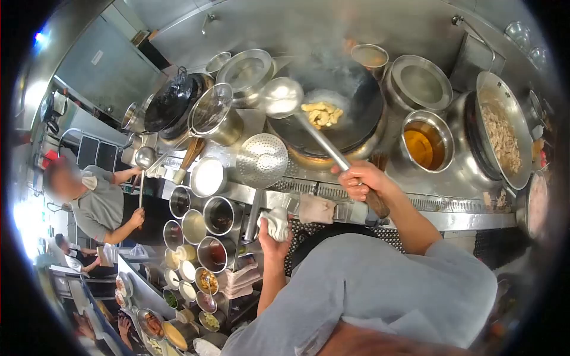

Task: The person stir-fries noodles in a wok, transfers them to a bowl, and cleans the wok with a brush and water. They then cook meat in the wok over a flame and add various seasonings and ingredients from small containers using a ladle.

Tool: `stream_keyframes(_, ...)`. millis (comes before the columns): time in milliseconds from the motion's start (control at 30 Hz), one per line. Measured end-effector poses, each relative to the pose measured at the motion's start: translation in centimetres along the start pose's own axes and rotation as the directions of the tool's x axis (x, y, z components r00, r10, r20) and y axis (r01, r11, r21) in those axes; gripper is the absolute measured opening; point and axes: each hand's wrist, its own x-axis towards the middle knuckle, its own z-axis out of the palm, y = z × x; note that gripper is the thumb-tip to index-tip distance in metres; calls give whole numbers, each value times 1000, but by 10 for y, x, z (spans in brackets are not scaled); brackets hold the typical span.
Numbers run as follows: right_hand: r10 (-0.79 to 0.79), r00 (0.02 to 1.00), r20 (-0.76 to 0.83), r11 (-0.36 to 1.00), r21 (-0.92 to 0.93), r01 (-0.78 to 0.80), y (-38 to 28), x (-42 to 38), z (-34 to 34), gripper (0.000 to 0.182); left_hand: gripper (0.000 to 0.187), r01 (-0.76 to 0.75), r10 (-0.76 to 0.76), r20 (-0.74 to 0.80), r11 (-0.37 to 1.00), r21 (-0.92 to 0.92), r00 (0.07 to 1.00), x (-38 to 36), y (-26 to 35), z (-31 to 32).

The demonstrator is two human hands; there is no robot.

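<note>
My right hand [363, 179] is wrapped round the handle of a large metal ladle [323, 140]. The ladle's bowl hangs over the left rim of a dark wok [362, 115], from which steam rises. Pale yellow food pieces [321, 114] lie in the wok. In front of my body, my left hand [276, 240] is closed on a folded white cloth [275, 223]. Beside that cloth runs the handle of a perforated strainer [262, 159], which rests left of the wok; whether my fingers touch this handle is hidden.
A pot of amber liquid [426, 142] stands right of the wok, before a tilted pan of shredded food [500, 133]. Several metal containers of sauces and ingredients [215, 254] fill the left side. Further left, a co-worker [98, 202] holds another ladle [144, 159].
</note>
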Motion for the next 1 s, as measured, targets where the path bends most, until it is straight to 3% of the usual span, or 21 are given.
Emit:
stream_keyframes(33,-87,981,-172,983,-176,56,-7,-9,-2,29,55,-32,31,-29,999,-12,999,12,-3,23)
stream_keyframes(67,-144,959,-242,936,-347,53,-10,-10,-12,33,56,29,-28,32,999,-31,999,29,-3,30)
stream_keyframes(100,-151,956,-253,936,-346,56,-17,-10,-23,33,60,71,-78,53,990,122,995,48,-1,44)
stream_keyframes(133,-215,919,-329,843,-538,4,-26,-10,-34,34,60,93,-84,-55,978,187,995,63,-3,65)
stream_keyframes(167,-295,873,-388,713,-698,-68,-31,-8,-43,35,59,128,-121,-43,961,246,992,83,-4,75)
stream_keyframes(200,-310,865,-395,713,-698,-63,-27,1,-56,35,59,161,-176,24,943,292,984,106,-8,84)
stream_keyframes(267,-453,757,-470,510,-834,-212,-16,21,-72,36,52,142,-155,11,931,337,988,137,-15,115)
stream_keyframes(300,-444,750,-490,470,-840,-271,-15,21,-61,36,46,137,-148,5,925,353,989,147,-18,126)
stream_keyframes(367,-423,775,-469,533,-821,-206,0,22,-65,30,35,173,-178,-31,880,441,984,171,-22,136)
stream_keyframes(433,-406,772,-489,546,-807,-225,3,1,-52,34,24,211,-195,-86,827,521,977,199,-20,129)
stream_keyframes(500,-267,858,-438,687,-711,-150,7,-14,-51,39,16,222,-228,-60,802,555,972,222,-21,114)
stream_keyframes(533,-271,843,-464,698,-698,-160,5,-13,-50,36,11,213,-203,-78,826,521,976,217,-22,118)
stream_keyframes(633,-449,735,-508,595,-784,-179,9,8,-55,30,10,181,-178,-57,833,523,982,163,-27,130)
stream_keyframes(733,-479,742,-470,665,-746,-43,-8,-14,-11,26,12,190,-167,-90,879,436,982,97,-33,124)
stream_keyframes(867,-471,769,-432,664,-747,-12,-18,-26,19,35,14,144,-189,68,895,421,980,140,-36,107)
stream_keyframes(1000,-505,740,-444,652,-758,-9,-10,-34,45,36,15,151,-165,-2,897,415,986,132,-28,110)
